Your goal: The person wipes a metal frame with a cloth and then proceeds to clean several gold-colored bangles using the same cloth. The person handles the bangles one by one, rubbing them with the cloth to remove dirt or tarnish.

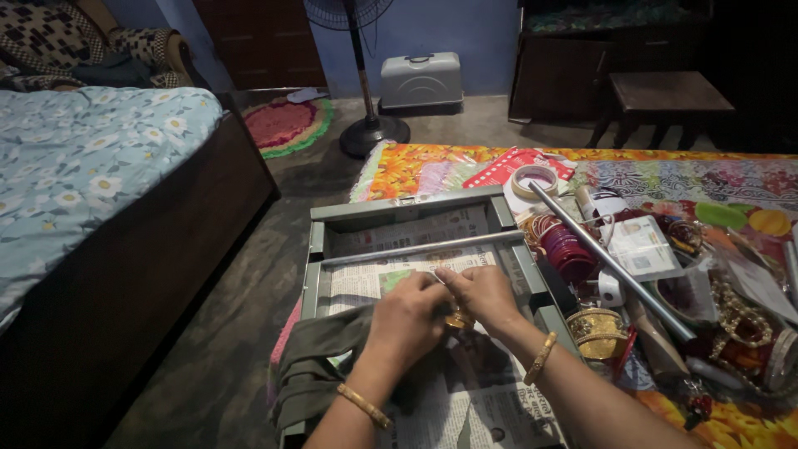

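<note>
My left hand [405,318] and my right hand [483,295] meet over a grey metal box [399,209] lined with newspaper [465,399]. Together they pinch a small golden round object [458,318] between the fingers; its exact kind is hard to tell. Both wrists wear a gold bangle. An olive-green cloth [312,366] lies under my left forearm, draped over the box's near left edge. A thin metal rod [420,247] lies across the box just beyond my fingers.
A long metal rod [611,262] slants across clutter on the floral mat [731,424]: red bangles [567,248], a tape roll [534,180], a golden tin [596,331], cards, jewellery. A bed [91,158] stands left; a fan stand [372,133], grey case [421,80] and stool [665,96] behind.
</note>
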